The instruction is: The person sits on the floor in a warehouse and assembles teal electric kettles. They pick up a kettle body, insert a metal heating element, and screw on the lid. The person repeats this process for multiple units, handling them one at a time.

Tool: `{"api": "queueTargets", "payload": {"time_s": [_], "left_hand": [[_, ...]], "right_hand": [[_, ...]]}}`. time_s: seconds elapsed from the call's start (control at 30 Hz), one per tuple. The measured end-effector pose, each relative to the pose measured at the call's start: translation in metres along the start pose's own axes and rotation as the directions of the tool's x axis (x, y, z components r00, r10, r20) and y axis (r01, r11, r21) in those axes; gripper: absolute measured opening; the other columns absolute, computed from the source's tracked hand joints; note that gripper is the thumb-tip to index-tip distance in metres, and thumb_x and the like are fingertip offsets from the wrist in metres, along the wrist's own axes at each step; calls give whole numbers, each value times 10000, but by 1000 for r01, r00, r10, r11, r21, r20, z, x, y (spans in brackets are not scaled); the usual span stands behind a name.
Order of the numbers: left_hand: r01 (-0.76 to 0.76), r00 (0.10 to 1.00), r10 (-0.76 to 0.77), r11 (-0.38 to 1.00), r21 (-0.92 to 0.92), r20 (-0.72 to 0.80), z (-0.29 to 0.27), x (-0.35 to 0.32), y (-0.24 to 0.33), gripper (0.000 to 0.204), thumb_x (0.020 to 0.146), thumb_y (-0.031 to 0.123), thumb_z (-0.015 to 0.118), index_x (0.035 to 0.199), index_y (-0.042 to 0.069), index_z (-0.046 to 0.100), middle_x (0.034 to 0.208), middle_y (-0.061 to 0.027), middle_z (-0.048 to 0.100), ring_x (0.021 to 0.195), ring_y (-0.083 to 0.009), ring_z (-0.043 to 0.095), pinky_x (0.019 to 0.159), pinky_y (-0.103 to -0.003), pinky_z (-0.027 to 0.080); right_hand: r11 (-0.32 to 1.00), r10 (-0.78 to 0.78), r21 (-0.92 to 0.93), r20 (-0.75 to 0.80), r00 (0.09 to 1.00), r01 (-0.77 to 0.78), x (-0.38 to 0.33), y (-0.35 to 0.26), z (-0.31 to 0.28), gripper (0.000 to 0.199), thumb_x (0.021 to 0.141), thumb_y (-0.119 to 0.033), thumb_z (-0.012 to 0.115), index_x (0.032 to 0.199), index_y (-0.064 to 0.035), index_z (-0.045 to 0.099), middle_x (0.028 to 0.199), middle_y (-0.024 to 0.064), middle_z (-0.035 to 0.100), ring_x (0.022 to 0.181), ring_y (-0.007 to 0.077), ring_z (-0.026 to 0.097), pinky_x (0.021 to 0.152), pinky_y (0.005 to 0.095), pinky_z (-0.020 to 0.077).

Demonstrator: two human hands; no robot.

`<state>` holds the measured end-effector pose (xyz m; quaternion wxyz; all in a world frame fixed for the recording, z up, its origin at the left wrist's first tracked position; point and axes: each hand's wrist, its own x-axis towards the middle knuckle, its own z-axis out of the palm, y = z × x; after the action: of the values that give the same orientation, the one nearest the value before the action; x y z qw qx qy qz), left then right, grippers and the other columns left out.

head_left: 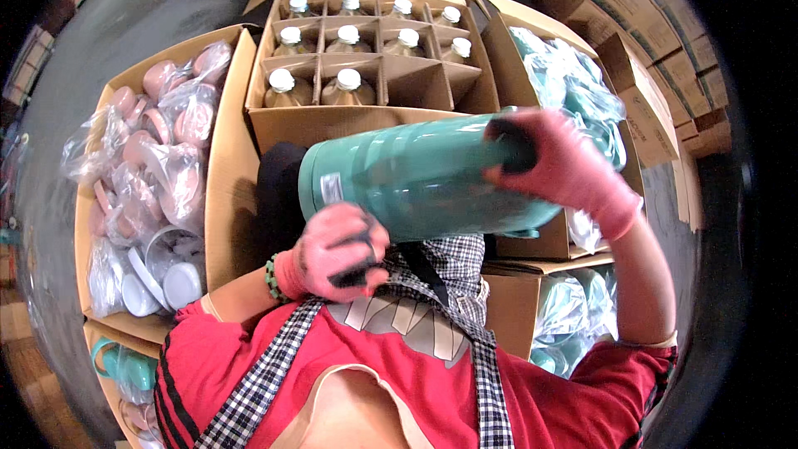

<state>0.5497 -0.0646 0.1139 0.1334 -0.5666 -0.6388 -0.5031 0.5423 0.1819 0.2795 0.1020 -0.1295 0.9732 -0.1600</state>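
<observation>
1. The divided cardboard box (366,58) stands in front of me, most of its cells filled with white-capped glass liners (348,81); the front-right cell looks empty.
2. I hold the green flask shell (416,179) on its side, across my chest, just in front of that box.
3. My right hand (573,168), in a pink glove, is clamped around the shell's dark mouth end.
4. My left hand (337,254) is closed on a small dark part at the shell's base end.
5. I judge I'm at the base-fitting step; next I need a steady grip and a square, firm turn there.
</observation>
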Motion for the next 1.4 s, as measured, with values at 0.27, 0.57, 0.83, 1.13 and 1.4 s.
{"api": "queueTargets", "payload": {"time_s": [0.27, 0.57, 0.83, 1.13, 1.4], "left_hand": [[412, 732, -598, 770, -488, -325, 29, 7, -3, 439, 744, 217, 598, 1092, 1, 439, 1109, -102, 442, 986, -198, 444, 880, -319, 329], [121, 689, -716, -32, -992, 108, 38, -33, -79, 504, 759, 182, 606, 1173, 44, 354, 1121, -101, 463, 1019, -241, 486, 898, -383, 394], [390, 366, -862, -200, -899, 351, 40, -82, -86, 307, 877, 265, 423, 1109, 66, 449, 965, -77, 564, 895, -167, 546, 806, -310, 454], [983, 180, -960, 180, -22, 215, 26, -24, -57, 818, 770, 577, 420, 1289, 3, 154, 1205, -230, 397, 1118, -301, 397, 917, -328, 312], [799, 232, -938, 33, -601, 257, 20, -68, -92, 645, 747, 288, 622, 1232, 33, 281, 996, -76, 483, 762, -125, 493, 630, -237, 444]], "right_hand": [[986, -82, 89, -463, 883, 138, 38, -34, -35, 310, 673, -217, 691, 886, -17, 589, 736, 22, 574, 689, 116, 540, 668, 242, 436], [414, 135, 874, -334, 933, 253, 40, -40, 29, 230, 712, -73, 626, 905, 37, 565, 758, 32, 587, 653, 86, 531, 602, 214, 432], [411, 432, 883, -409, 804, 228, 10, 0, 171, 333, 670, -130, 703, 917, 7, 526, 813, 29, 567, 714, 112, 521, 674, 247, 431], [735, 61, 655, -325, 944, 178, -13, 18, 237, 304, 634, -177, 725, 823, 9, 576, 772, 136, 618, 705, 237, 602, 651, 323, 462], [562, 198, 819, 0, 980, -113, 20, 42, 214, 332, 630, -167, 734, 842, 29, 570, 799, 113, 626, 749, 191, 595, 697, 299, 449]]}}
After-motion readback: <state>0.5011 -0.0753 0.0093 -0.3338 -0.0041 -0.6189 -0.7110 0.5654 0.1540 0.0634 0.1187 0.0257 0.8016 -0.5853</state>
